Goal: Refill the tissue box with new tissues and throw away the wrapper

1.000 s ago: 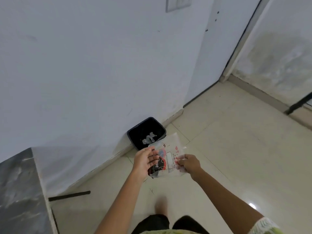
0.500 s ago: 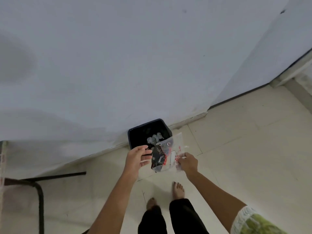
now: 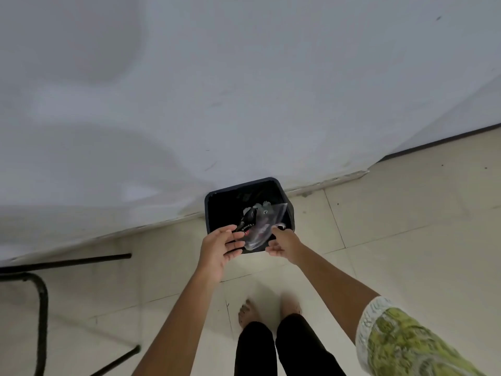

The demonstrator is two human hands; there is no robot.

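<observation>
holding the wrapper over the bin mouth

nearest to us: two legs in black trousers (image 3: pixel 284 348), bare feet (image 3: pixel 248 313) on the pale tiled floor (image 3: pixel 406 240). a patterned green and white sleeve (image 3: pixel 401 346) covers our right upper arm at the lower right edge.

both forearms reach forward and meet just above the near rim of the bin. our left hand (image 3: pixel 219 246) is palm-in, fingers loosely spread and slightly curled, fingertips at the left edge of the wrapper (image 3: pixel 261 223); we cannot tell whether they actually touch it. our right hand (image 3: pixel 283 242) is at the wrapper's lower right corner, fingers bent; the frame is blurred there, so we cannot tell if it is pinching the plastic.

the wrapper is clear plastic with a dark printed patch on its left side, tilted, lying over the opening of the black bin (image 3: pixel 217 204), partly inside its outline. pale crumpled bits show in the bin beyond it.

the bin stands against the foot of the white wall (image 3: pixel 244 90). at the left, black metal furniture legs (image 3: pixel 40 294) stand on the floor, well apart from the bin.
</observation>
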